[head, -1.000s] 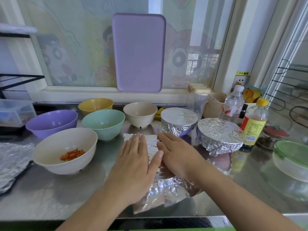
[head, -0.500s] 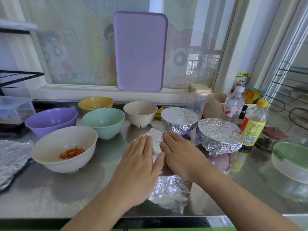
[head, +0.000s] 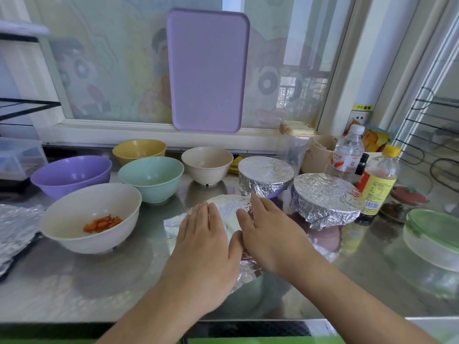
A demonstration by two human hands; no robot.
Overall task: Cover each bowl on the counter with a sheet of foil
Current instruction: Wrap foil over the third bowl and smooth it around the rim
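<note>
My left hand (head: 206,247) and right hand (head: 270,240) lie flat, fingers straight and released, pressing on a crinkled silver foil sheet (head: 228,207) that drapes over a bowl at the counter's centre; the bowl beneath is hidden. At 10 o'clock from my hands, a large white round bowl (head: 74,232) holds a small heap of chopped orange pieces (head: 101,223). Beyond it stand a purple bowl (head: 72,177), a mint-green bowl (head: 151,178), a yellow bowl (head: 139,150) and a small cream bowl (head: 207,167), all uncovered; their contents cannot be determined. At 1 o'clock sit two bowls already wrapped: a foil-covered purple bowl (head: 265,177) and a foil-covered wide bowl (head: 325,199). At 9 o'clock, loose spare foil (head: 15,229) lies on the steel counter (head: 99,289).
</note>
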